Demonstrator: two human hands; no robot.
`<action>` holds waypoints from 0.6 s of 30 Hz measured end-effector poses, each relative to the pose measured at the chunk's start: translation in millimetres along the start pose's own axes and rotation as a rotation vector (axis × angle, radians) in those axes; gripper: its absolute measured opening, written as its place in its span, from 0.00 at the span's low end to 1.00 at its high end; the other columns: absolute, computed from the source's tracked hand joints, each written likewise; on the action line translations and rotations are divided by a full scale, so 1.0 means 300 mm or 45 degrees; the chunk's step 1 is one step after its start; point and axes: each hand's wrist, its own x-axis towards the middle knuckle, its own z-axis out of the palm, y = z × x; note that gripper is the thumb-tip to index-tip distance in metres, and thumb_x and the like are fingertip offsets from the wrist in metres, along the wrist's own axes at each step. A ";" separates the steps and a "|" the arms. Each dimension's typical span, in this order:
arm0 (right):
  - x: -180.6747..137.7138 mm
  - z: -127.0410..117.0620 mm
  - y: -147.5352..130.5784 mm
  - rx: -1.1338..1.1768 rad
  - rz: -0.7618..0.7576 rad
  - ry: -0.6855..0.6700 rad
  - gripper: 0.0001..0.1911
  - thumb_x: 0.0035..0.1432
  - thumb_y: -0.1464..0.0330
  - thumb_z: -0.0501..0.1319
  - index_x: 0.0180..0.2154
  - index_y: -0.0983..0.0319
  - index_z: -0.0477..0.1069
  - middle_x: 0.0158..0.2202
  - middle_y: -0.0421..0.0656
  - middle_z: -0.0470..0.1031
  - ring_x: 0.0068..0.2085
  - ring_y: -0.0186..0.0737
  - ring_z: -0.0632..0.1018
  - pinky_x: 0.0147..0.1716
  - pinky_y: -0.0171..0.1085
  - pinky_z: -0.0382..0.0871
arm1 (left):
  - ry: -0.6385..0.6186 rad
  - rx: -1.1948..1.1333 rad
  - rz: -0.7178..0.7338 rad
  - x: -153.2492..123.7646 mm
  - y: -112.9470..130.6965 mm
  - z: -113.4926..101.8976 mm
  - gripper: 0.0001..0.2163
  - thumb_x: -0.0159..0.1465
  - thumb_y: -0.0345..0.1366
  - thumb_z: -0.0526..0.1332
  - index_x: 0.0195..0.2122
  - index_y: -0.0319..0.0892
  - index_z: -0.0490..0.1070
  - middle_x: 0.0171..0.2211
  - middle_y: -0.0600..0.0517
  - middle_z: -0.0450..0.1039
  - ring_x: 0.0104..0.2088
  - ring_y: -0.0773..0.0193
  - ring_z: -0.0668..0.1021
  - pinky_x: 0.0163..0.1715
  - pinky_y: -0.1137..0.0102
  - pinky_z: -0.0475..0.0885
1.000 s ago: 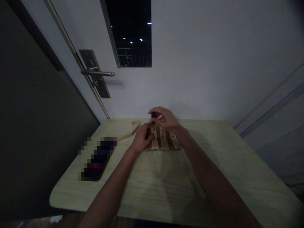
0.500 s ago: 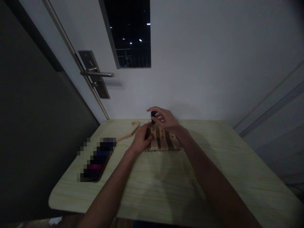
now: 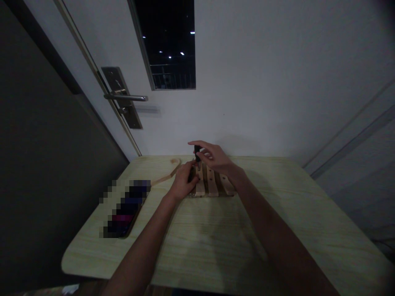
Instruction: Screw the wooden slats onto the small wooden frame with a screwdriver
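At the far middle of the table lies a small wooden piece, with pale curved slats that have dark holes over a darker base. My left hand grips its left side, the thumb on the nearest slat and the fingers at the far left edge. From above, my right hand pinches the black handle of a small screwdriver, the index finger stretched out over it. The tool stands about upright, its metal shaft down at the left slat. Whether its tip sits in a screw is too small to tell.
A phone with a blurred screen lies on the left of the pale wooden table. A hooked pale wooden strip lies behind it. A white door with a metal handle and a dark window rises behind the table.
The right hand and the screwdriver handle have shifted slightly left, and the index finger is straighter. The left hand and the wooden piece stay in place.
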 end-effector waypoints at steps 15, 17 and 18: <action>-0.003 0.005 -0.013 -0.017 0.041 0.018 0.19 0.60 0.69 0.51 0.52 0.58 0.67 0.49 0.45 0.73 0.42 0.36 0.75 0.36 0.36 0.75 | -0.004 -0.018 0.005 -0.001 -0.001 0.001 0.23 0.59 0.35 0.57 0.57 0.39 0.58 0.51 0.42 0.67 0.50 0.52 0.70 0.50 0.57 0.65; -0.002 0.001 -0.014 -0.015 0.011 -0.002 0.19 0.60 0.69 0.52 0.53 0.57 0.67 0.51 0.44 0.72 0.41 0.35 0.75 0.37 0.35 0.74 | -0.006 -0.011 -0.011 -0.001 0.003 0.000 0.23 0.59 0.35 0.56 0.56 0.40 0.59 0.51 0.43 0.68 0.50 0.52 0.70 0.50 0.57 0.65; -0.001 -0.001 -0.012 -0.034 -0.012 0.001 0.19 0.60 0.69 0.52 0.53 0.57 0.67 0.51 0.44 0.72 0.41 0.34 0.75 0.36 0.35 0.74 | -0.006 -0.009 -0.016 -0.001 0.005 -0.001 0.23 0.59 0.35 0.56 0.56 0.40 0.59 0.50 0.43 0.68 0.50 0.52 0.70 0.50 0.57 0.65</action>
